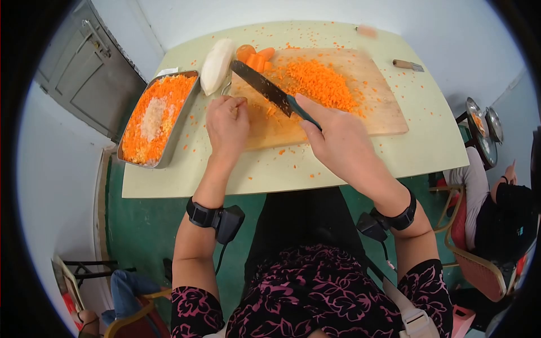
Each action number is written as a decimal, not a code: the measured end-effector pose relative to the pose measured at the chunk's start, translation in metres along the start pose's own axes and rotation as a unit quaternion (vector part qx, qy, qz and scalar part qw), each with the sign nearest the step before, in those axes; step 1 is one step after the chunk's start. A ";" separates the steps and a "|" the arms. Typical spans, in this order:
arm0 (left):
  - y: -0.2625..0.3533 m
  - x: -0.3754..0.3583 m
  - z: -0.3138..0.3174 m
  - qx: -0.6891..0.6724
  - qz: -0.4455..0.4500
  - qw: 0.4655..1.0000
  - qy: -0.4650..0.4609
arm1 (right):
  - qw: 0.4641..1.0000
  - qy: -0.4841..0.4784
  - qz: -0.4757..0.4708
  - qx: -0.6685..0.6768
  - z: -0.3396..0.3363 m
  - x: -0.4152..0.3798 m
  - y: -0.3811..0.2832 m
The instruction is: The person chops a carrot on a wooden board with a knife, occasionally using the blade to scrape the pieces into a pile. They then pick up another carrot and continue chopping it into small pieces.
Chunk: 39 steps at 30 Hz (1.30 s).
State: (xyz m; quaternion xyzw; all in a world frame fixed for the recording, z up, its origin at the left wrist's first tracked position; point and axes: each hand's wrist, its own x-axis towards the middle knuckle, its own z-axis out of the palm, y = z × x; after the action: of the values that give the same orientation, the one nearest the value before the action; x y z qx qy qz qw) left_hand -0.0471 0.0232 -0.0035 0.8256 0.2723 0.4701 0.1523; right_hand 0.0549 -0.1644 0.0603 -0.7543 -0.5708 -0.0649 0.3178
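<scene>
My right hand [341,138] is wrapped round the dark green handle of a knife [264,85], its broad dark blade pointing up and left over a wooden cutting board [372,73]. Close to the board's left edge, my left hand [228,121] has its fingers curled in; what they hold, if anything, is hidden. Finely chopped carrot [321,81] is heaped on the board beyond the knife. Carrot pieces [256,61] lie at the board's upper left corner, beside a peeled white radish [217,67].
A metal tray [179,124] of chopped carrot with a pale heap stands at the table's left. A wooden-handled tool [407,65] lies at the right. Two seated people show at the lower left and right; pans [494,124] stand at the far right.
</scene>
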 end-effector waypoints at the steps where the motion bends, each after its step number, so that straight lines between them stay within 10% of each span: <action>1: -0.002 0.002 0.001 -0.012 -0.011 1.000 0.018 | 1.000 -0.001 -0.007 -0.007 -0.001 -0.001 -0.001; 8: -0.006 0.009 -0.010 0.006 -0.042 0.997 0.068 | 1.000 -0.022 0.015 0.000 -0.003 -0.004 -0.005; 15: -0.040 0.006 -0.011 0.042 0.116 0.983 0.135 | 0.998 -0.063 0.023 -0.012 0.003 -0.006 -0.008; 17: -0.072 0.002 -0.002 -0.144 0.034 0.982 0.121 | 0.999 0.003 -0.031 0.026 0.009 -0.013 -0.007; 18: -0.047 0.007 -0.011 -0.052 0.041 0.992 0.104 | 0.988 -0.100 0.067 0.095 0.004 -0.006 -0.015; 21: -0.016 0.012 -0.019 -0.047 -0.029 0.992 0.109 | 0.996 -0.054 -0.052 0.043 0.006 -0.020 -0.001; 27: 0.021 0.011 -0.024 0.089 0.149 0.970 0.170 | 0.998 -0.052 0.017 0.009 0.000 0.011 0.037; 39: -0.011 -0.001 0.001 0.077 0.199 0.972 0.094 | 0.997 -0.029 0.062 -0.046 -0.009 0.003 0.044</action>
State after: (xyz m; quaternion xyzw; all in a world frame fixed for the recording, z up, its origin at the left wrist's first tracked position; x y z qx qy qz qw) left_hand -0.0498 0.0312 -0.0100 0.8248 0.1511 0.5438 -0.0348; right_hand 0.0984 -0.1732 0.0506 -0.8038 -0.5281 -0.0497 0.2695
